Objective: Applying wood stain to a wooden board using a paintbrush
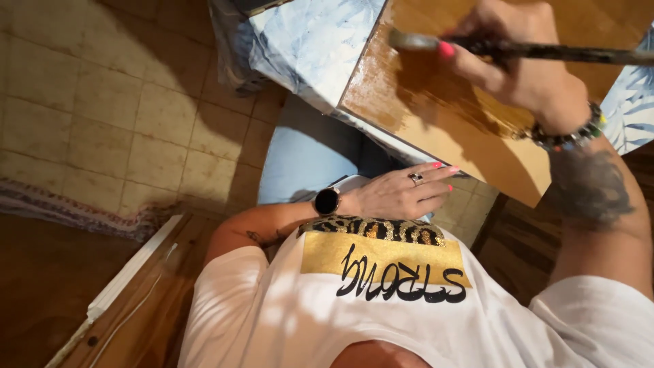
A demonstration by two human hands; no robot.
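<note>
nearest the lens, one white shirt [381, 320] with a gold panel fills the lower frame. above it the left hand [402, 194] lies flat and slack against the waist, fingers stretched out, holding nothing; it wears one ring [416, 178] and, at the wrist, one dark round watch [328, 201]. the right hand [518, 65] is up and to the right of that, its grip closed around one long dark brush [545, 51] (pink nails showing), with one beaded bracelet [569, 136] at its wrist. the brush's bristle end [409, 41] sticks out left of the grip, touching one wooden board [436, 116], glossy and wet-looking beneath it. the board rests on a blue-and-white patterned cloth [306, 41] over the surface.
</note>
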